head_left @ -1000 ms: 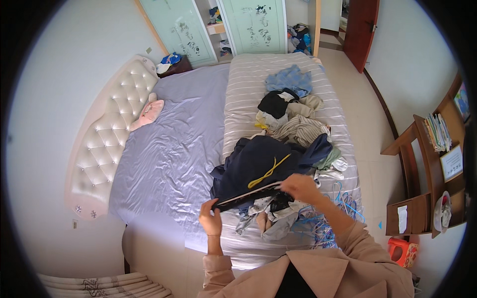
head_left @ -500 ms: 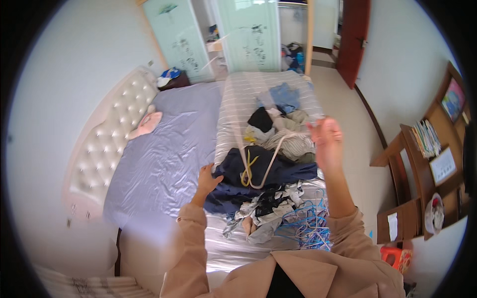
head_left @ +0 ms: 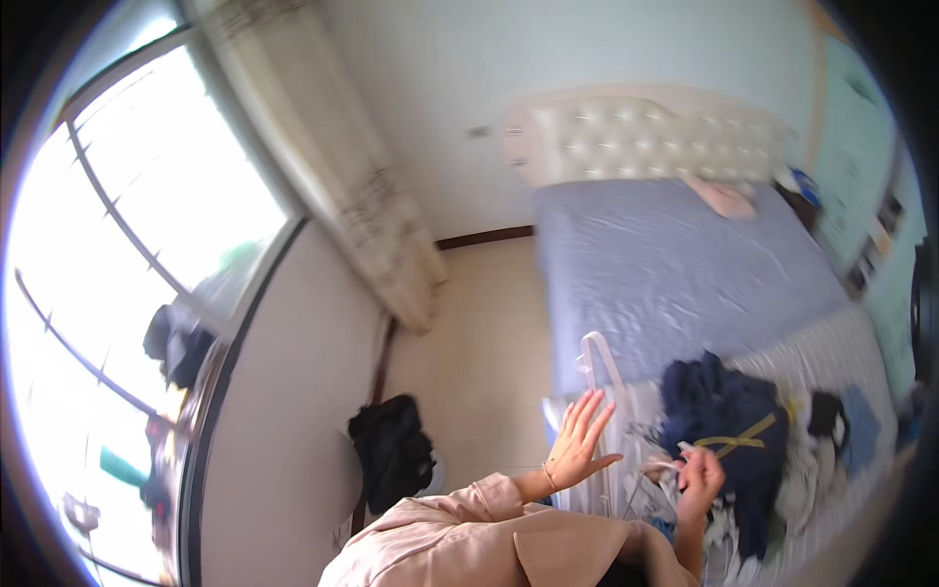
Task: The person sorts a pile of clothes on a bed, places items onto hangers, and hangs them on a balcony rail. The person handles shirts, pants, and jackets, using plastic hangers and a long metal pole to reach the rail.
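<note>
My right hand (head_left: pixel 699 479) is closed with fingers curled, at the near edge of a navy garment (head_left: pixel 709 401). A pale hook end shows at its fingertips. It seems to belong to a pale pink clothes hanger (head_left: pixel 593 342), whose blurred frame rises beside my left hand. My left hand (head_left: pixel 579 445) is raised with fingers stretched out and apart, in front of the hanger's frame; whether it touches it I cannot tell. A yellow cord (head_left: pixel 738 440) lies across the navy garment on the bed.
The bed has a lilac sheet (head_left: pixel 675 264) and a tufted cream headboard (head_left: pixel 636 137). More clothes (head_left: pixel 812 460) lie at the right. A dark cloth heap (head_left: pixel 391 445) rests by the wall on the left. A long curtain (head_left: pixel 342 166) hangs beside a bright window (head_left: pixel 147 196).
The view has swung left toward the window and headboard. My left hand has lifted off the navy garment and spread its fingers. My right hand has come down and closer to it.
</note>
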### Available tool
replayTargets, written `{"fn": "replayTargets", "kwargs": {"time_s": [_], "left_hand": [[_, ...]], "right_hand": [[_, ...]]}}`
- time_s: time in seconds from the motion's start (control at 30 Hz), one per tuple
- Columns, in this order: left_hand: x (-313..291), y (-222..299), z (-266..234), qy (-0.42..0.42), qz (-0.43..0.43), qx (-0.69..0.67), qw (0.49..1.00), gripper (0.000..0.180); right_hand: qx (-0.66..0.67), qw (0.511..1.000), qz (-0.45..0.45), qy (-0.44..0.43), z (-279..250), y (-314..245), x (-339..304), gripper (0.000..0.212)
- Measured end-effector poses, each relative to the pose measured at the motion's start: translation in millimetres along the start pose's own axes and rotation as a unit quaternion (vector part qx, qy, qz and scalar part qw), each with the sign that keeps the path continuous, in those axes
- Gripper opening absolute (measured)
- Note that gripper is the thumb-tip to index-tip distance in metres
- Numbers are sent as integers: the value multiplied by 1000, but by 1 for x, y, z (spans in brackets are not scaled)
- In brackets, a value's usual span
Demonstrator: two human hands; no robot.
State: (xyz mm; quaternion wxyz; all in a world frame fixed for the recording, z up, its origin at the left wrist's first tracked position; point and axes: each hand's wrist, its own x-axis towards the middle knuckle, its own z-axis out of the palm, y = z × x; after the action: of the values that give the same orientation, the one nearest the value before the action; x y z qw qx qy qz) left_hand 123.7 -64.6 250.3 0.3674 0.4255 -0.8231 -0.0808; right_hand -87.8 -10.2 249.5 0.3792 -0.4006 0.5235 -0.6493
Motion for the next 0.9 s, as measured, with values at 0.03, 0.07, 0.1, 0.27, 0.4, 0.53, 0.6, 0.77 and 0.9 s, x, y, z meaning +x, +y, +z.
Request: {"fn": "replayTargets", "kwargs": {"time_s": [0.03,0.07,0.1,0.27,0.4,0.53,0.6,0.77,0.9], "left_hand": [[-12,-4,-17,-17,-34,36,999,75],[-27,-13,-30,-28,-52,75,995,69],[-44,-20,-44,-43,-71,117,990,63],[-123,-44,-78,-95,-215,142,961,34],[-153,-42,-112,-58,-246,139,958,32],[-184,-66,-133,-36,-260,84,961,32],[-198,-79,-146,-4,-291,66,954,31],[-223,-128,-183,97,-318,51,941,27],[-253,-168,-217,80,-324,10,943,25]], "right_hand": [[-28,997,17,-70,21,7,-4,22],[-58,989,28,-134,42,12,-7,21],[-10,980,56,-193,65,13,-14,20],[56,930,137,-337,153,12,-37,20],[26,907,113,-405,205,8,-63,24],[35,878,77,-471,255,22,-84,21],[45,863,101,-494,278,29,-95,22],[-66,853,-3,-518,327,72,-116,40],[-225,781,32,-582,351,85,-140,27]]}}
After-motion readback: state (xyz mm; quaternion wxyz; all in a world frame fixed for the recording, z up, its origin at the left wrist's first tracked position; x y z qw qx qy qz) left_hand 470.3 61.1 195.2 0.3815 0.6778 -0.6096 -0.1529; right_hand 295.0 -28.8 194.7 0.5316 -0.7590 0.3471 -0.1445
